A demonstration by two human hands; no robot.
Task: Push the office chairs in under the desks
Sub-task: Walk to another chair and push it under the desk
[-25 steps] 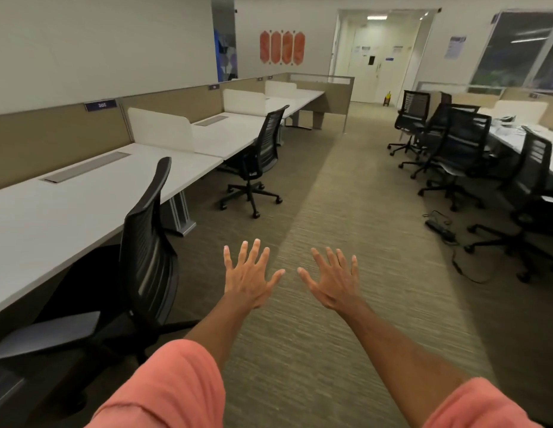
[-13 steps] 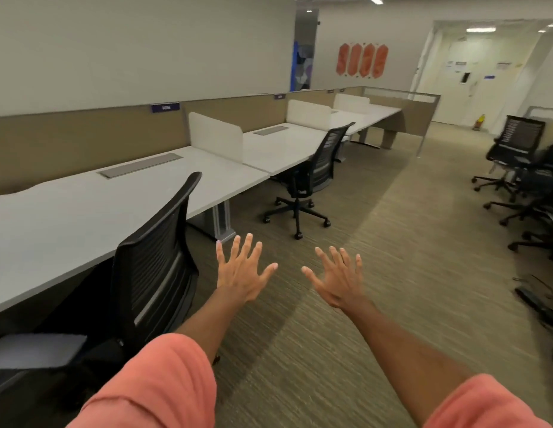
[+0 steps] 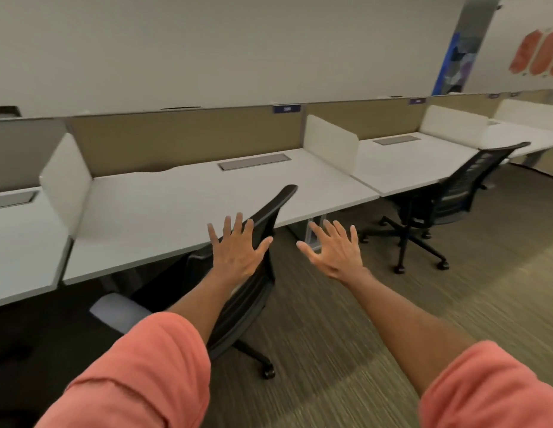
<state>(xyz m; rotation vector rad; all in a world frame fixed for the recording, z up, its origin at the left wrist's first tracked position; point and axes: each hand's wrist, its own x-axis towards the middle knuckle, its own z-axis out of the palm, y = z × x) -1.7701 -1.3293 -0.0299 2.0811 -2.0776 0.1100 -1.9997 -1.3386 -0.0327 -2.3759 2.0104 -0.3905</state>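
Observation:
A black mesh office chair [image 3: 263,291] stands close in front of me, its seat partly under the white desk [image 3: 182,211] and its back turned at an angle. My left hand [image 3: 236,253] is spread flat in front of the chair's backrest; whether it touches the mesh is unclear. My right hand [image 3: 334,250] hovers open to the right of the backrest, over the carpet, holding nothing. A second black chair [image 3: 448,199] stands pulled out from the neighbouring desk [image 3: 405,162] at the right.
White divider screens [image 3: 327,140] separate the desks, and a tan partition [image 3: 188,140] runs behind them. The desk leg [image 3: 314,230] stands between the two chairs. Striped carpet [image 3: 377,335] stretches to the right and toward me.
My view has swung left toward the desk row and closer to the near chair. Both open hands now lie at the chair's backrest instead of over the carpet.

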